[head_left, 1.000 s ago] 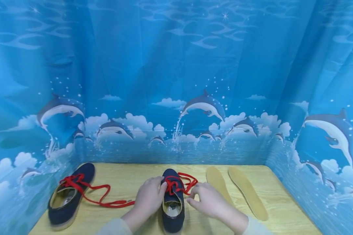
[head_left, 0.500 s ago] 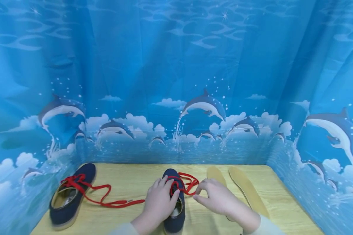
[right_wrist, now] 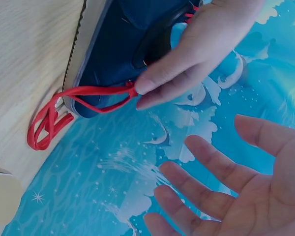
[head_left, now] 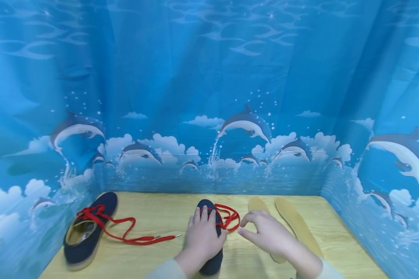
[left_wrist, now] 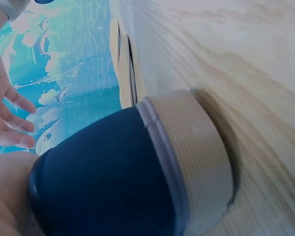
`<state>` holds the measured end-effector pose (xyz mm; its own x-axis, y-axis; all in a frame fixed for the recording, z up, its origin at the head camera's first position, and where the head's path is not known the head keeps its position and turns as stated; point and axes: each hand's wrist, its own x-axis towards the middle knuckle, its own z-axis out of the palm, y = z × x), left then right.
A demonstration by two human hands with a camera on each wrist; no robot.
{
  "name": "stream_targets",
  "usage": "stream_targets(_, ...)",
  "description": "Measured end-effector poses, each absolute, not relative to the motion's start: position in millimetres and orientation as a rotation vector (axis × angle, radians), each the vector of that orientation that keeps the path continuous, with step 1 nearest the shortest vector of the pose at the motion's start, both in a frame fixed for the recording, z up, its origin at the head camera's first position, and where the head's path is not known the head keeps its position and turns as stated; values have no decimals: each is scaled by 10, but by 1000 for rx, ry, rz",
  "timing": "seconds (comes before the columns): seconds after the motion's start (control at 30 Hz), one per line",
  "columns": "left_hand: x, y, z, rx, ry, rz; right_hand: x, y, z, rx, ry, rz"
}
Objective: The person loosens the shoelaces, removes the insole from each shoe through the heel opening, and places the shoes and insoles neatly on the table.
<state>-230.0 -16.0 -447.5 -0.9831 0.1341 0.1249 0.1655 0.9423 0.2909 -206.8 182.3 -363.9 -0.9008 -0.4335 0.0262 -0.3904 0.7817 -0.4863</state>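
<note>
A navy shoe point(head_left: 213, 264) with red laces point(head_left: 233, 219) stands at the middle of the table, toe toward the back. My left hand point(head_left: 203, 232) rests across its top, fingers fairly straight over the laced part and toe, covering most of the opening. In the right wrist view, fingertips of that hand touch the red lace point(right_wrist: 101, 91) at its knot. My right hand point(head_left: 269, 234) hovers to the right of the lace loops, fingers loosely bent and holding nothing. The left wrist view shows the shoe's heel point(left_wrist: 103, 172) and ribbed tan sole point(left_wrist: 194, 157) up close.
Another navy shoe point(head_left: 79, 251) stands at the left, its red laces point(head_left: 143, 241) trailing toward the middle. Two tan insoles point(head_left: 296, 221) lie at the right, one partly behind my right hand. A blue dolphin-print curtain point(head_left: 209, 97) encloses the wooden table point(head_left: 153, 217).
My left hand has moved right, from the shoe's left side to over its top and laces. My right hand has drawn away to the right from the lace loops.
</note>
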Motion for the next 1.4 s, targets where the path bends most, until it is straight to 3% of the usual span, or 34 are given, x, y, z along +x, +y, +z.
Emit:
stream_targets(0.53, -2377, -107, -4527, -264, -3040, -411, -2052, 2060, -3550, -542, 2901, -870)
stream_targets(1.4, -2378, -579, -4538, -382, -3072, -404, -2040, 2334, -3600, -412, 2967, -902)
